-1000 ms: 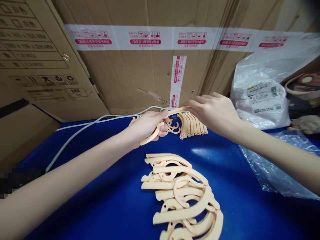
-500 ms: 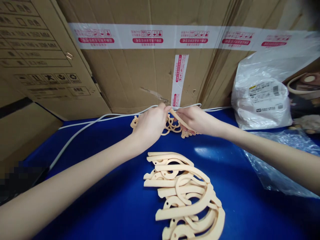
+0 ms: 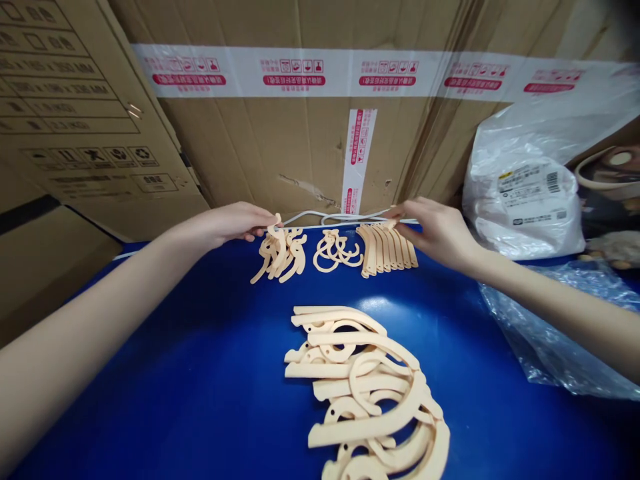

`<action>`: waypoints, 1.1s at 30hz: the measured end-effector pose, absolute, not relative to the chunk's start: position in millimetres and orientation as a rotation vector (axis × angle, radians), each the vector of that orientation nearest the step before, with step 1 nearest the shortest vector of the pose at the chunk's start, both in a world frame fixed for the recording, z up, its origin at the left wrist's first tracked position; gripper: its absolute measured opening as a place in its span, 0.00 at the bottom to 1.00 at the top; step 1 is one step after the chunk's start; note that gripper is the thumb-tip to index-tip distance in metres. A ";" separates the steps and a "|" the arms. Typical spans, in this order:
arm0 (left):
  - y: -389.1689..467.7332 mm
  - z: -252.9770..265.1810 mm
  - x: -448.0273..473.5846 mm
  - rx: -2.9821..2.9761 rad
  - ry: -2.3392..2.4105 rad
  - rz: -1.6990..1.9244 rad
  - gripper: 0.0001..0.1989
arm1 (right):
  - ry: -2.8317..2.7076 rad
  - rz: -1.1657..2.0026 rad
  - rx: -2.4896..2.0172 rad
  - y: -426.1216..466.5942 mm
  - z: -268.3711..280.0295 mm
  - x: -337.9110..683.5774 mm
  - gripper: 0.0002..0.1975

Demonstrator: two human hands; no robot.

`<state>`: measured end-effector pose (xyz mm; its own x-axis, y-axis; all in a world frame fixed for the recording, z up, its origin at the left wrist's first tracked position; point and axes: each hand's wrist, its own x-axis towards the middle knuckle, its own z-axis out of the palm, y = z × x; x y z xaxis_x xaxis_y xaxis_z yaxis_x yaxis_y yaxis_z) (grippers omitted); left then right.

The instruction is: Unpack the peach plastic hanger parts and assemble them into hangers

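My left hand (image 3: 240, 222) pinches the upper end of a cream curved plastic arm (image 3: 279, 245), which looks like a folding hanger part, over the left pile of similar curved arms (image 3: 297, 257). My right hand (image 3: 435, 230) has its fingers closed on the top end of a cream arm (image 3: 393, 223), at the upper edge of a neat row of slim arms (image 3: 383, 253). Between both hands lie several cream hooks (image 3: 330, 252). Closer to me, a larger heap of mixed arms and hooks (image 3: 370, 383) overlaps on the blue table surface (image 3: 200, 373).
Cardboard boxes (image 3: 260, 147) wall off the back and left. White cables (image 3: 310, 217) run along their base. At the right stand a white plastic bag (image 3: 525, 200) with a label and a flattened clear plastic bag (image 3: 545, 333).
My hands were together over the back, with a cream arm between them. They have since moved apart, left hand to the left pile, right hand to the right row, uncovering the hooks.
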<state>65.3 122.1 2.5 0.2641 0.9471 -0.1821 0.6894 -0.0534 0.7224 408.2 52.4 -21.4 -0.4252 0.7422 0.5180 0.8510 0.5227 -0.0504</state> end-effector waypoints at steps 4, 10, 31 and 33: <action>123.1 -9.9 68.2 1.895 1.627 0.509 0.13 | -2.489 -0.513 -1.145 47.4 -36.5 412.8 0.10; 120.3 -19.4 77.2 2.061 1.825 0.544 0.14 | -2.573 -0.723 -1.127 47.9 -49.3 411.9 0.13; 24.5 10.4 126.1 2.561 0.995 0.077 0.10 | -2.558 -0.101 -1.246 45.0 -50.9 400.1 0.12; 20.8 16.5 116.0 2.571 1.026 0.022 0.11 | -2.555 -0.089 -1.259 44.5 -50.0 399.4 0.12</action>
